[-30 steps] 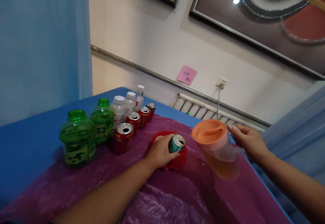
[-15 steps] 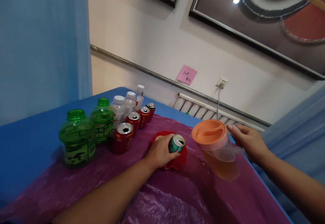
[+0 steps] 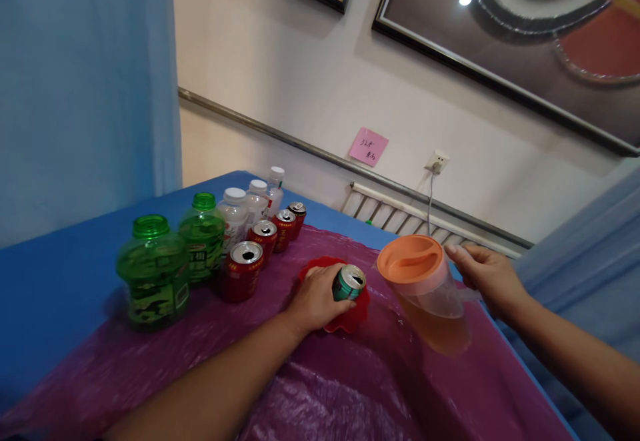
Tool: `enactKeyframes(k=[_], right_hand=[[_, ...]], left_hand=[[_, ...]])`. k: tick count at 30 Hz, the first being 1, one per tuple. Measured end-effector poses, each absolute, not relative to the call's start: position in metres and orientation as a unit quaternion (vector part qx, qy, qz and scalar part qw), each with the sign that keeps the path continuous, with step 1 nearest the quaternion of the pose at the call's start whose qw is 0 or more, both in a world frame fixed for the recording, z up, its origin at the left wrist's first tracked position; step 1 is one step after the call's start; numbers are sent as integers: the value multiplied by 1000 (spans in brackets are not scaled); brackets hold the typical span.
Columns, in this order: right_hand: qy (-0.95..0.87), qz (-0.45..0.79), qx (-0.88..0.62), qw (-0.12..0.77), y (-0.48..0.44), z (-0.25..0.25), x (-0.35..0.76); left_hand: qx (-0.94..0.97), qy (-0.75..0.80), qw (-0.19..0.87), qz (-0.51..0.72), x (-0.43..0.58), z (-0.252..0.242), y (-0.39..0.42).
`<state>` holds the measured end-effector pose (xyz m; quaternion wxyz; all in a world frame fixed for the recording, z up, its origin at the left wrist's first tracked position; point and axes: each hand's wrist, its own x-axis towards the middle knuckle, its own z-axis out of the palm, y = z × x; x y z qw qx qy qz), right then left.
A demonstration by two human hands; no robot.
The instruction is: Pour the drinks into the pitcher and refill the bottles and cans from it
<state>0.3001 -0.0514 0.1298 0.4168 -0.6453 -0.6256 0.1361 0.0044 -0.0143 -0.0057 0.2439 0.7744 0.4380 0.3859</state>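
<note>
My left hand [image 3: 316, 297] is wrapped round an opened green can [image 3: 349, 282] that stands in a red scalloped dish [image 3: 350, 317] on the purple plastic sheet [image 3: 320, 387]. My right hand [image 3: 487, 277] grips the handle of a clear pitcher [image 3: 430, 297] with an orange lid; the pitcher is tilted and holds amber liquid. The pitcher sits just right of the can, its lid near the can's top.
At the left stand two green plastic bottles [image 3: 153, 271], several white-capped bottles [image 3: 235, 214] and a row of opened red cans [image 3: 243, 269]. A blue cloth [image 3: 60, 281] covers the table. Behind are a wall rail, a pink note [image 3: 369, 147] and a socket [image 3: 437, 161].
</note>
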Motion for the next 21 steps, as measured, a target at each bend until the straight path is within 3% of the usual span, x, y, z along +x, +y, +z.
enactKeyframes(k=[21], right_hand=[[-620,146,-645,423,-49,126,305]], left_hand=[[774,442,243,382,4,-7,-14]])
